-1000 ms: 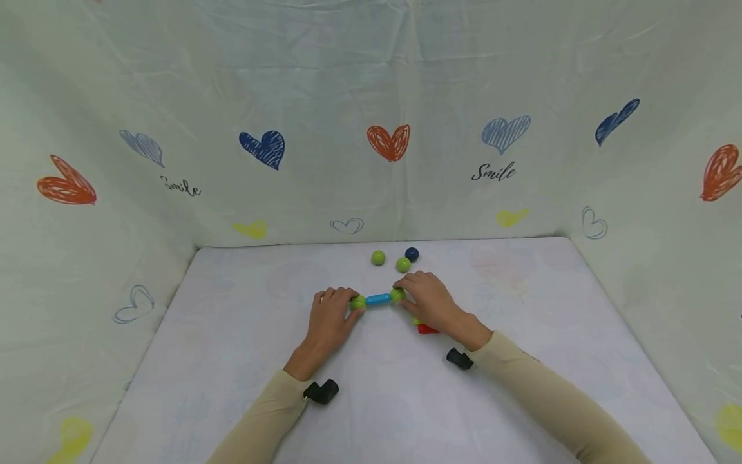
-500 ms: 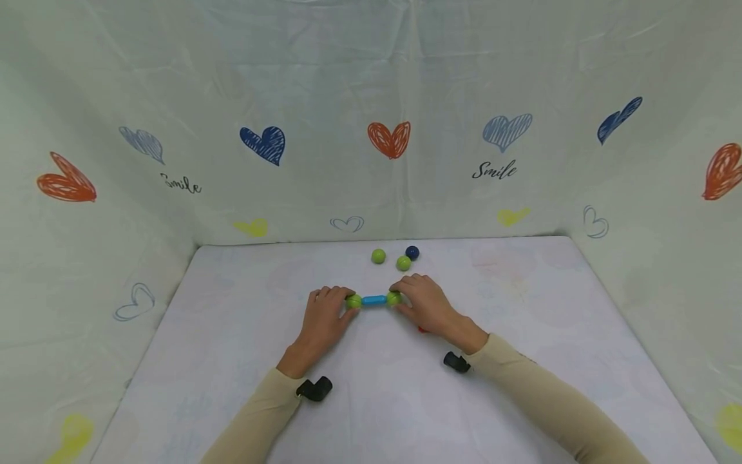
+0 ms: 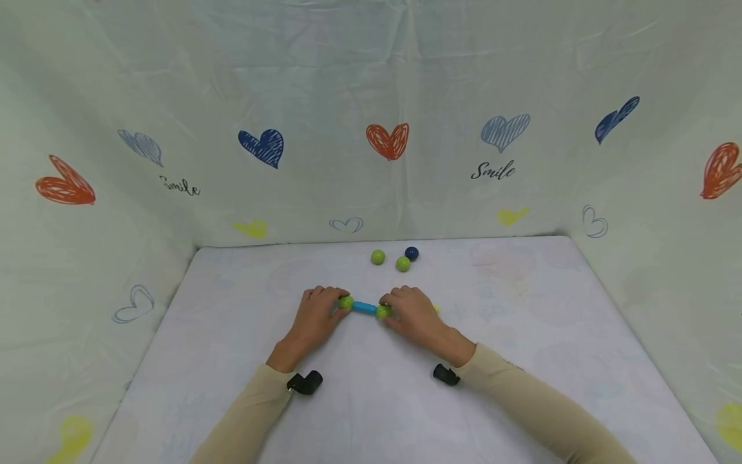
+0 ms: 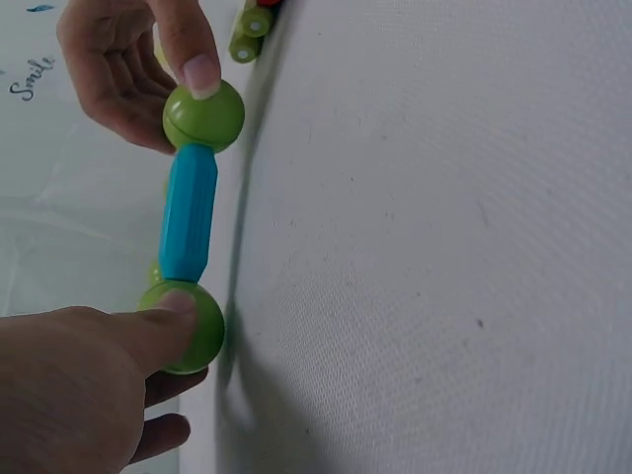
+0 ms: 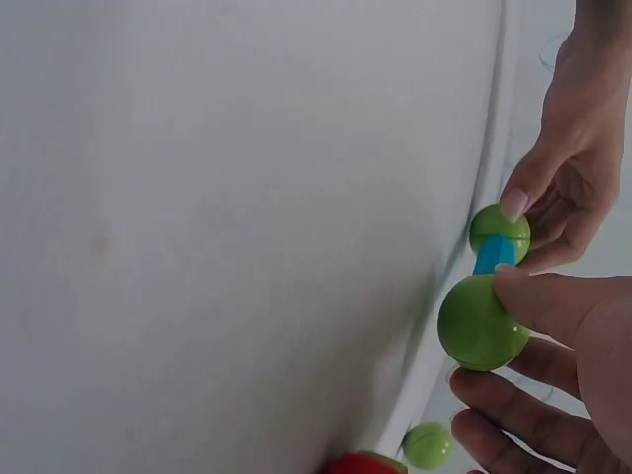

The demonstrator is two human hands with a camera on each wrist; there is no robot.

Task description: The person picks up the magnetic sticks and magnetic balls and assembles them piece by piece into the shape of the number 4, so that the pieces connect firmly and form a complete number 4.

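Outward of the left hand (image 3: 315, 317), a hand could pass over the white tabletop (image 3: 232, 335). Between the beige-sleeved forearms (image 3: 255, 406), the lane ends at a blue faceted plastic rod (image 3: 364, 308) with glossy green end balls (image 3: 384, 312), barring the gap to the right hand (image 3: 413, 317). Beyond that hand, two loose green balls (image 3: 402, 264) and a dark blue ball (image 3: 411, 253) obstruct; a partly hidden yellow-green piece (image 3: 437, 309) lies just outside it.
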